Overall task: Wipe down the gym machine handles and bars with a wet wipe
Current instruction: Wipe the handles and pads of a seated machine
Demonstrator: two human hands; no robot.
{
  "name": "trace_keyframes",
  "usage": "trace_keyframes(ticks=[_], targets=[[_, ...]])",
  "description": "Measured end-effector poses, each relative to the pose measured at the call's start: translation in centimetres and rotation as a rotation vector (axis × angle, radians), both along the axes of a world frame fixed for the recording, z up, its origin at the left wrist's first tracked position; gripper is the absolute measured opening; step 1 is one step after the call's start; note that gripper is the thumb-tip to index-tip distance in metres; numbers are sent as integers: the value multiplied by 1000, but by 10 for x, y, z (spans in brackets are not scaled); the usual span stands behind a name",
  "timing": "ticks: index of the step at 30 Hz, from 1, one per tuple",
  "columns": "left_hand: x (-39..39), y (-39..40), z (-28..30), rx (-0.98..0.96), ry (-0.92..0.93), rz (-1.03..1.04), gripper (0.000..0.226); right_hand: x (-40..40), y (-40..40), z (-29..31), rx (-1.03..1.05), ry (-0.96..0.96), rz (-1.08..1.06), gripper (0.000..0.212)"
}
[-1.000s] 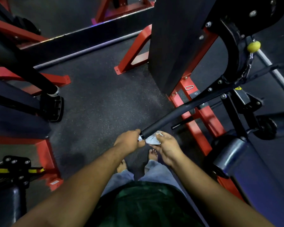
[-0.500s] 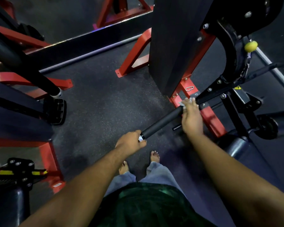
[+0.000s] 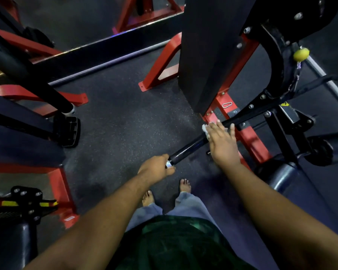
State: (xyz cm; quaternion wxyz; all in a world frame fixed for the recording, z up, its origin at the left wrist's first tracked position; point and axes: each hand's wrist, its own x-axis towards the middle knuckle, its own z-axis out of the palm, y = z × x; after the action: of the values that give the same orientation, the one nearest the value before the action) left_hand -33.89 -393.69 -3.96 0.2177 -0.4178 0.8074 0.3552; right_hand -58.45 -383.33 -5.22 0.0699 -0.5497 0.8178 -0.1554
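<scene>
Now bar (image 3: 185, 150) slants out from red frame (image 3: 248, 137); left hand (image 3: 156, 169) grips free end, likely steadying; right hand (image 3: 221, 142), fingers spread, presses wipe (image 3: 204, 128) on bar near frame; yellow knob (image 3: 300, 53) well beyond

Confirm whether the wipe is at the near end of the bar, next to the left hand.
No, the wipe sits under the right hand partway up the bar.
</scene>
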Motion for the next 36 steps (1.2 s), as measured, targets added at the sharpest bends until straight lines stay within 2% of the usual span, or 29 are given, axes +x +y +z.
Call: trace_keyframes(ticks=[3,6,8,11,12,14,17,19,22,27,30,32,34,36], targets=[[0,-3,0,6,-8,-20,41,32,-3,-3,-63,-103,-38,41],[0,-4,1,-4,7,-35,37,90,5,-19,-26,-104,180,50],[0,-4,1,-18,27,-41,38,109,17,-26,3,-57,350,56],[0,-3,2,-21,33,-49,37,85,20,-21,9,110,508,67],[1,-3,2,-12,25,-45,36,70,17,-18,27,173,500,68],[1,-3,1,4,13,-30,38,34,7,-9,46,181,319,63],[2,-4,1,-1,6,-26,41,-11,-2,0,58,-2,-73,47],[2,-3,1,-2,1,-37,40,-13,-4,0,12,-76,-187,43],[0,-3,2,-6,-1,-50,40,27,-5,-5,-47,-101,-170,42],[2,-3,2,-13,33,-42,40,120,14,-32,35,26,205,68],[2,-3,2,-5,59,-38,40,120,19,-33,34,50,325,71],[2,-4,1,-6,33,-41,36,94,18,-25,71,148,389,70],[1,-5,0,5,1,-41,37,55,12,-17,103,173,277,66],[0,-6,1,6,-6,-42,40,13,5,-12,109,96,45,61]])
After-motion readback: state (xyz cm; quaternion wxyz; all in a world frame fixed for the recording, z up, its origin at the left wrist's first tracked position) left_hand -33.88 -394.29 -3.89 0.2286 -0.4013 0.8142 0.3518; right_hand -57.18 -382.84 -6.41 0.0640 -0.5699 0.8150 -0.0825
